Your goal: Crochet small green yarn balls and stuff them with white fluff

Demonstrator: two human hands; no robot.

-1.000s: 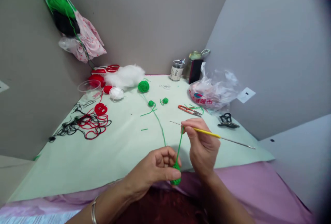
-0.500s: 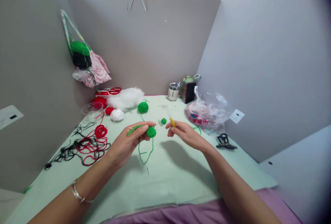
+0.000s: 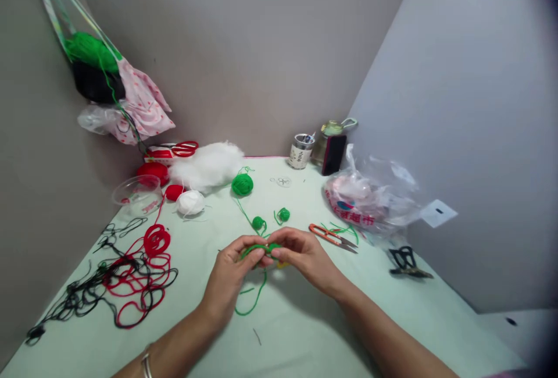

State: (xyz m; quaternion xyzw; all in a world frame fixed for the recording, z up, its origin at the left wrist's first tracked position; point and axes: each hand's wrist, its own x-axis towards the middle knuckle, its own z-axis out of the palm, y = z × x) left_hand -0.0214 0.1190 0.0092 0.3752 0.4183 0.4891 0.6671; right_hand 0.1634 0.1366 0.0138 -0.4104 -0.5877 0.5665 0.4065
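Observation:
My left hand (image 3: 235, 264) is closed, pinching a strand-like green yarn piece (image 3: 251, 248) between thumb and fingers. Against it, my right hand (image 3: 299, 253) pinches the other end of that piece, fingertips almost meeting the left ones. Under the right fingers shows a yellow handle (image 3: 282, 264), apparently a crochet hook; its tip is hidden. A loop of green yarn (image 3: 263, 293) hangs below the hands onto the table. Just beyond the fingers lies a small green ball (image 3: 258, 223), with a second small green ball (image 3: 283, 214) to its right.
Orange-handled thread snips (image 3: 333, 237) lie right of my hands, near a plastic bag (image 3: 370, 192) and a black hair claw (image 3: 408, 263). Tangled red and black yarn (image 3: 139, 276) spreads on the left. Behind are white stuffing (image 3: 209, 166), a green yarn ball (image 3: 242, 184) and a tin (image 3: 300, 151).
My hands have come together and lower. The small green ball at my left hand now sits beyond the fingers. My right hand has uncovered the snips. The view has tilted down.

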